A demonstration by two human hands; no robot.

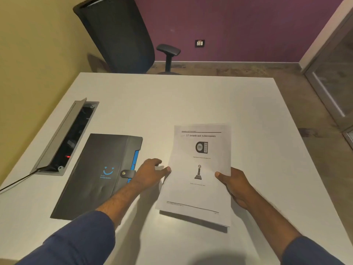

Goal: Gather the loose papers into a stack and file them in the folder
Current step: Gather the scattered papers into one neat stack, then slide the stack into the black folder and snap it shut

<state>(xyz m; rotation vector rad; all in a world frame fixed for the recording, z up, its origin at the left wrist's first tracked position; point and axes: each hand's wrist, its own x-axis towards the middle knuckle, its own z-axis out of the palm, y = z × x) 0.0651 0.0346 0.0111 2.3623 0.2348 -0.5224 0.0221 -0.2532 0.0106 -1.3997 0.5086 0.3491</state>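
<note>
White bench [172,104] is sitting in a room w/ purple & yellow walls, office chair [122,35] behind. Right hand [236,185] is gripping the papers [198,175] just above bench; left hand [150,172], relaxed, is touching their edge. Folder [95,175] is lying closed at left.

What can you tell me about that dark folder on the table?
The folder lies flat and closed on the white table, left of the papers. It looks like dark plastic, with a blue smiley print, blue edging along its right side and a snap strap. The left hand is beside the strap; contact is unclear.
</note>
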